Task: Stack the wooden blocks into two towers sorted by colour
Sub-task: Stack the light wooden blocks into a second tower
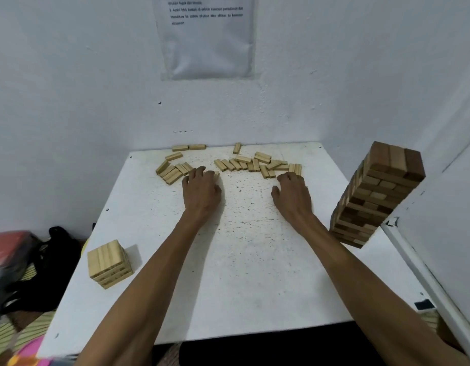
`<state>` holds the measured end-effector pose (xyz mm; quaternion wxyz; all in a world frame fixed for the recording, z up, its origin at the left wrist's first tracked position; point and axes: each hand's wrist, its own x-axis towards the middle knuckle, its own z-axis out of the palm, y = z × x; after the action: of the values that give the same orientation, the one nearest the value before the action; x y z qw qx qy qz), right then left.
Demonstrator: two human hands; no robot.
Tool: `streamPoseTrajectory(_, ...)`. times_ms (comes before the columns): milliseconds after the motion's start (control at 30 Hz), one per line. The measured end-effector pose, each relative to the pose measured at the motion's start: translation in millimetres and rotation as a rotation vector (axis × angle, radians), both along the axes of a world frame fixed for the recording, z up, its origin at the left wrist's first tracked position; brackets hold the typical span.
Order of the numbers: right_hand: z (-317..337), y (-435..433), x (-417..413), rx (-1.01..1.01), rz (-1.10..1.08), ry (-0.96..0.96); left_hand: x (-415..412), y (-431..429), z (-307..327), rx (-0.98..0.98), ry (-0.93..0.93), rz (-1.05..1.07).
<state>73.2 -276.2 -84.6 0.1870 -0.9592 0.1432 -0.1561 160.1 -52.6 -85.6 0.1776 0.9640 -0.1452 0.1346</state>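
Left hand [201,190] fingers curled over loose pale blocks [244,163], right hand [292,194] fingers spread, touching blocks, nothing gripped

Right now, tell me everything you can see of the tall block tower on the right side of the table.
The tall tower stands at the right edge of the white table, close to the side wall. It is built of wooden blocks in crossed layers of three, mostly darker brown with lighter pieces mixed in. Its top layer shows three blocks side by side, the rightmost darkest. It appears to lean, though the wide-angle lens may cause that. Neither hand touches it; the right hand rests apart, to its left.
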Motion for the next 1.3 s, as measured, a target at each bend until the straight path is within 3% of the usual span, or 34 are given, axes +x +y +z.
streamPoseTrajectory(333,-17,9,2,0.045,-0.069,-0.197,-9,8,-14,-0.130,-0.130,0.083)
streamPoseTrajectory(567,-16,14,-7,0.113,-0.036,-0.244,-16,6,-10,-0.350,0.017,0.121)
streamPoseTrajectory(733,-17,10,-9,0.117,-0.040,-0.255,-16,5,-8,-0.427,0.013,0.120)
streamPoseTrajectory(1000,-15,14,-16,0.173,0.003,-0.244,-26,10,4,-0.488,0.007,-0.118)
streamPoseTrajectory(1300,-8,47,-83,0.250,0.212,-0.256,-114,23,-6,-0.426,0.038,-0.255)
